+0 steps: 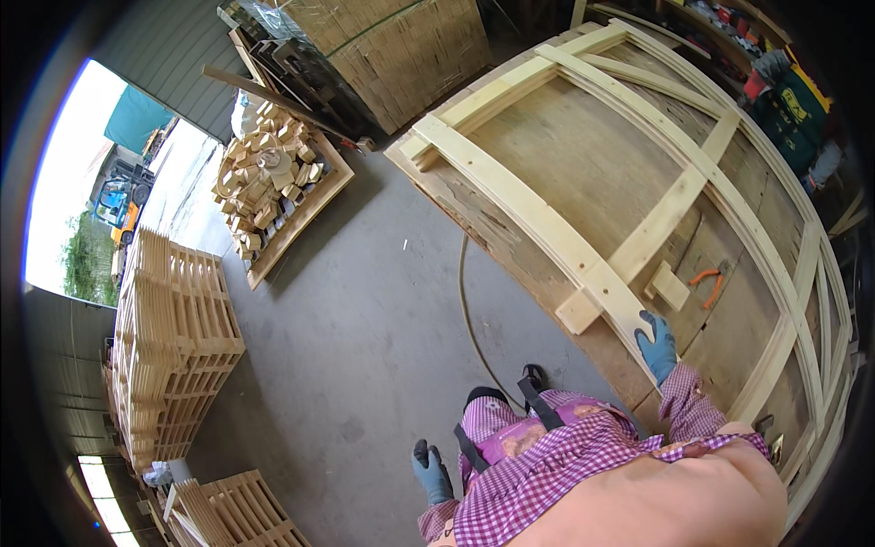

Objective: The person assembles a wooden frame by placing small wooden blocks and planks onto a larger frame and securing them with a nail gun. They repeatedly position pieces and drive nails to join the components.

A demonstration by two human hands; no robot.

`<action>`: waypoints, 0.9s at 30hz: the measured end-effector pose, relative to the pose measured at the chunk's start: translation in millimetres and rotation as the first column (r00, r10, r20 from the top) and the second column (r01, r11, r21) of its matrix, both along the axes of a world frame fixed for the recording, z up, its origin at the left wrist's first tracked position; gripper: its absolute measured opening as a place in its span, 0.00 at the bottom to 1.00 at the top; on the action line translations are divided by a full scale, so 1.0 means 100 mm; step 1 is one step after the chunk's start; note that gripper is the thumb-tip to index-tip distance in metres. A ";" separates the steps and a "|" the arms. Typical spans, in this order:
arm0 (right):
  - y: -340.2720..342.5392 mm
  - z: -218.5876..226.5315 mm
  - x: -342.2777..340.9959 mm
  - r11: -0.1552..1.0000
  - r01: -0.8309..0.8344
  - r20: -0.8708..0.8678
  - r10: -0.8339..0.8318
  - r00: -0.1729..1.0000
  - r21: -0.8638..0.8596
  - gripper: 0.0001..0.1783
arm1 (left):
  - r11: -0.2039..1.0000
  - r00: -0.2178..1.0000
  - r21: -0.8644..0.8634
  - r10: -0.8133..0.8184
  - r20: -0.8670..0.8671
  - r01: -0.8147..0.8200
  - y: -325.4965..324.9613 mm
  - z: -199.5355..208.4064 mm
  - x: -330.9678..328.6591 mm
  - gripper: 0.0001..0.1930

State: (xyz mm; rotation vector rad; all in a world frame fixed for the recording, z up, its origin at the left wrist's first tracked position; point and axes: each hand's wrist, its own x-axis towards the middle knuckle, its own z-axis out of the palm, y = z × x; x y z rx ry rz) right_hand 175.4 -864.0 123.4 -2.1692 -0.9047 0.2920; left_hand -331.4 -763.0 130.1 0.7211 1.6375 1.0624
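Note:
My right hand [656, 348], in a blue-grey glove, rests on the near rail of a large pale wooden frame [538, 205], its fingers apart. The frame of long rails and crossing slats lies on a worn wooden worktable [474, 208]. Beside that hand are a small wood block [578, 312] under the rail's outer edge, another small block [670, 286] inside the frame, and orange-handled pliers [713, 284]. My left hand [432, 471], gloved alike, hangs low over the floor with its fingers loosely apart and nothing visible in it.
A hose [463, 301] runs across the grey floor by my feet. Wood offcuts [273, 164] lie heaped on a pallet. Slatted wooden panels [173, 346] stand stacked at left. Behind the table's far side is what looks like a person in dark green [795, 123]. A forklift [118, 201] is outside.

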 end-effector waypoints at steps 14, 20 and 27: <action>1.33 0.26 -0.33 0.900 0.425 -0.296 -0.434 0.851 -0.098 0.22 | 0.328 0.250 0.152 -0.284 -0.926 0.932 5.37 0.62 2.83 0.26; 2.43 0.46 -0.37 0.860 0.454 -0.295 -0.508 0.809 -0.234 0.25 | 0.403 0.194 0.013 -0.412 -0.890 0.915 7.77 0.10 4.37 0.34; 3.09 0.58 -0.63 0.761 0.570 -0.323 -0.648 0.690 -0.310 0.26 | 0.040 -0.394 -0.520 -0.605 -0.692 0.853 8.50 -0.50 5.77 0.45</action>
